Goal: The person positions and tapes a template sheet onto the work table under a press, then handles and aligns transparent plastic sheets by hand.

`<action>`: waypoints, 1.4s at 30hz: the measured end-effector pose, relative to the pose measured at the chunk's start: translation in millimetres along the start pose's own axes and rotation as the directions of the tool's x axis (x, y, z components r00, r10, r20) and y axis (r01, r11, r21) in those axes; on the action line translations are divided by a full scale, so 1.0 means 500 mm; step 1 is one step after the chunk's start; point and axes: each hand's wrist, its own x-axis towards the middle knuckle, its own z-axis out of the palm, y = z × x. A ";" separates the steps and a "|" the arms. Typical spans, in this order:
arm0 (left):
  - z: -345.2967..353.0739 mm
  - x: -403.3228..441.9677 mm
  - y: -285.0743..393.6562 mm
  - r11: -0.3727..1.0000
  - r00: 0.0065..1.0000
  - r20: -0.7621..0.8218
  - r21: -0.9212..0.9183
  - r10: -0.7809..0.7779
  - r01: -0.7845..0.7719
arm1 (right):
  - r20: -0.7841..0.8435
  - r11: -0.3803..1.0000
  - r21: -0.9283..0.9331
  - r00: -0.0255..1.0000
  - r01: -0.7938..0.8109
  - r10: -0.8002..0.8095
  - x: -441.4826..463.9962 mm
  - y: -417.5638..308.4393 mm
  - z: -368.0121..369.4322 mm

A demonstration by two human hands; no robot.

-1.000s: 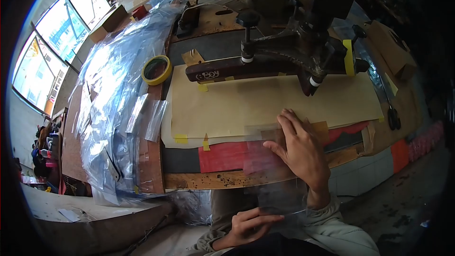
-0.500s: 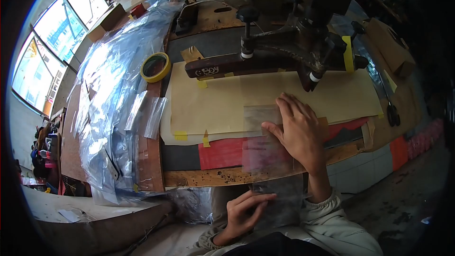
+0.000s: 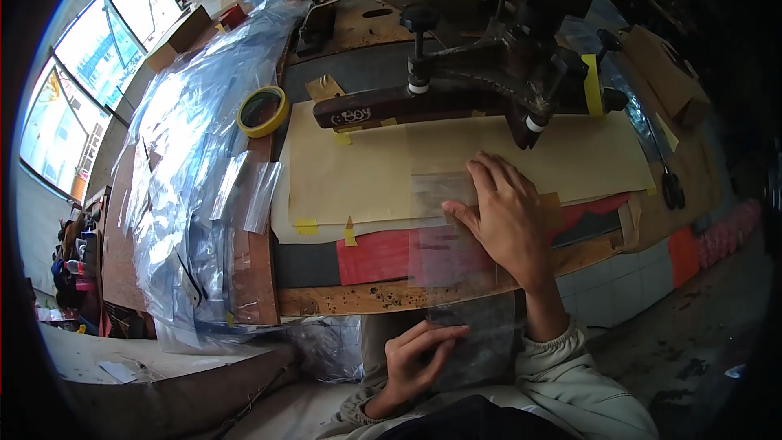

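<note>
Hanging over the bench edge (image 3: 366,300), a clear film (image 3: 440,257) is spread from the tan sheet (image 3: 350,187) across the red strip (image 3: 371,257) and down below the wood. Its upper part is partly covered by the right hand (image 3: 507,216), which is laid flat, fingers extended and thumb spread, with nothing gripped. The left hand (image 3: 419,356) is held below the edge, fingers bent, the forefinger tip at the film's lower part; whether the film is pinched there cannot be told. Along the far side of the sheet, a dark bar (image 3: 440,106) is set. To the left, a tape roll (image 3: 265,129) is placed near heaped plastic (image 3: 187,171); to the right, scissors (image 3: 672,189) are laid.
</note>
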 end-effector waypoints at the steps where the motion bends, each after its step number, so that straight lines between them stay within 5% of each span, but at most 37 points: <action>1: 0.002 0.000 0.000 1.000 1.000 -0.002 -0.005 0.004 -0.004 | -0.008 1.000 -0.002 1.000 0.006 -0.006 -0.001 0.001 0.001; 12: 0.023 -0.011 -0.026 0.998 0.998 -0.061 0.059 -0.034 0.037 | -0.034 1.000 -0.002 0.999 0.030 -0.030 -0.008 0.013 0.016; 22: 0.032 -0.013 -0.033 0.999 0.993 -0.115 0.041 0.010 -0.005 | -0.350 0.939 0.340 0.934 0.050 0.077 -0.270 -0.049 -0.025; 25: 0.037 -0.026 -0.062 1.000 0.994 -0.111 0.005 -0.003 0.003 | -0.319 0.954 0.292 0.948 0.072 0.026 -0.341 -0.066 -0.015; 32: 0.017 -0.008 -0.089 0.994 0.994 -0.065 0.070 0.084 -0.080 | -0.311 0.885 0.464 0.930 -0.031 0.196 -0.376 -0.051 0.019; 35: 0.004 0.006 -0.088 0.959 0.988 -0.059 0.254 0.141 -0.122 | -0.368 0.914 0.401 0.905 -0.053 0.214 -0.360 -0.033 0.030; 39: 0.004 0.006 -0.076 0.982 0.990 -0.106 0.177 0.087 -0.068 | -0.452 0.971 0.235 0.880 -0.041 0.146 -0.338 -0.032 0.021; 42: 0.000 0.008 -0.075 0.985 0.991 -0.106 0.159 0.081 -0.063 | -0.363 0.997 0.020 0.929 -0.070 0.072 -0.329 -0.042 0.007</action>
